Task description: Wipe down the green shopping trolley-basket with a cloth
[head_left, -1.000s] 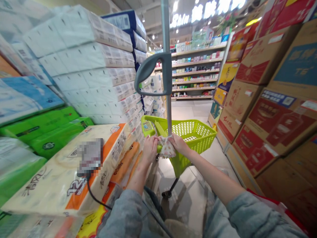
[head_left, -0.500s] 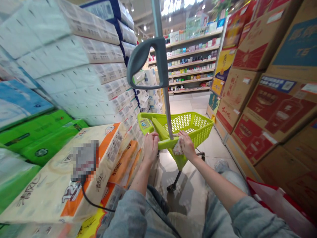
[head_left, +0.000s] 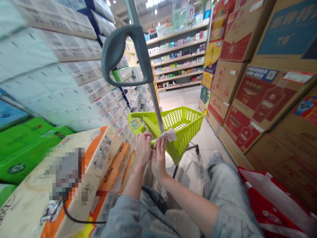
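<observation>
Head view, left to right. At far left, white tissue packs [head_left: 61, 76] are stacked high above green packs [head_left: 27, 145]. Nearer lies a cream and orange paper pack [head_left: 99, 152]; a blurred dark device [head_left: 64, 172] rests on it, with a black cable [head_left: 74, 219] trailing toward the person. Centre left, a grey loop handle [head_left: 116, 49] sits high on a metal pole [head_left: 155, 102], which slants down into the near end of a lime-green trolley basket [head_left: 190, 132].

The left hand [head_left: 143, 148] reaches up to the basket's near rim, left of the pole. Its grip is closed, fingers curled over the rim. The right hand [head_left: 158, 160] lies just beside it, touching or nearly so. Its grip is narrow, fingertips pinching a small pale patterned cloth [head_left: 169, 135]. The cloth is pressed to the near rim at the foot of the pole, on the pole's right side.

Beyond the basket, a tiled floor [head_left: 208, 142] runs to far product shelves [head_left: 178, 56]. Near right of centre, the person's denim leg ends in a shoe [head_left: 215, 154] beside the trolley's wheels. Brown and red cardboard cartons [head_left: 250, 109] are stacked along the right side. A red bag [head_left: 274, 208] lies at the near right corner.
</observation>
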Demonstrator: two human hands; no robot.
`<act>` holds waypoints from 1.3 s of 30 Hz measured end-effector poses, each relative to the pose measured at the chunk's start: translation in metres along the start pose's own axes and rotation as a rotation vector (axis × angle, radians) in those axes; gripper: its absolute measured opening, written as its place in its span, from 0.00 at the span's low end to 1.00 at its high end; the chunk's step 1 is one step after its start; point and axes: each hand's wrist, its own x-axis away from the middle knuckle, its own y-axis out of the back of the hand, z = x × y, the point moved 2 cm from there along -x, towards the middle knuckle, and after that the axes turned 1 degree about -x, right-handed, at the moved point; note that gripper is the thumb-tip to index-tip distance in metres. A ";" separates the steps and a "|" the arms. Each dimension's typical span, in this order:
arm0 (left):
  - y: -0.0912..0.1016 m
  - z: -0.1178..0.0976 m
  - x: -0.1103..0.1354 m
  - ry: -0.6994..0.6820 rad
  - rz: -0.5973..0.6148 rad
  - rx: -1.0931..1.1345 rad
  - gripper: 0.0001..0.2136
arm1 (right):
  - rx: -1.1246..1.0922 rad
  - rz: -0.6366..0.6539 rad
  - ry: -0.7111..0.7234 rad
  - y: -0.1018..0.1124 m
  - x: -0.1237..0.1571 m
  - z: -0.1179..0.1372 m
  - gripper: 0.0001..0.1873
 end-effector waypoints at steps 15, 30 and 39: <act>-0.015 -0.009 -0.005 -0.020 0.065 -0.038 0.13 | -0.001 -0.071 -0.257 0.006 0.025 -0.122 0.30; -0.032 -0.025 -0.001 -0.070 0.031 -0.037 0.13 | -0.077 0.075 0.017 0.036 -0.001 -0.028 0.33; -0.029 -0.023 0.001 -0.039 0.034 -0.038 0.13 | 0.012 0.113 0.207 0.033 0.003 -0.035 0.36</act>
